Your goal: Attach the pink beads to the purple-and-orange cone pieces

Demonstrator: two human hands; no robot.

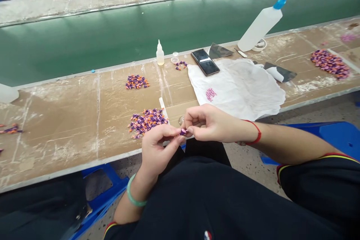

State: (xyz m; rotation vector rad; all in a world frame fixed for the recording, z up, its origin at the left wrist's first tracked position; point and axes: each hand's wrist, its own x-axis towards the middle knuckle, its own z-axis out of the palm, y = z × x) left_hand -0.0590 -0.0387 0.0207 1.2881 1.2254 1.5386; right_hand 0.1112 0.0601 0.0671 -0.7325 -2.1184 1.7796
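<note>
Between thumb and finger, my left hand [159,146] pinches a tiny purple and pink figurine [183,131] above the table's front edge. Touching its right side is my right hand [206,123], fingertips closed together; whatever they grip is too small to make out. Just left of my hands lies a pile of purple, orange and pink figurines [147,120], with a white stick [162,105] beside it. Small pink pieces [210,94] are heaped on a crumpled white sheet [244,86] beyond my right hand.
A small dropper bottle [160,54], a phone [205,62] and a large blue-tipped bottle [260,28] stand or lie along the green belt [112,37]. More figurines [137,81] lie behind the near pile, others [329,63] far right. A blue stool [337,137] is at right.
</note>
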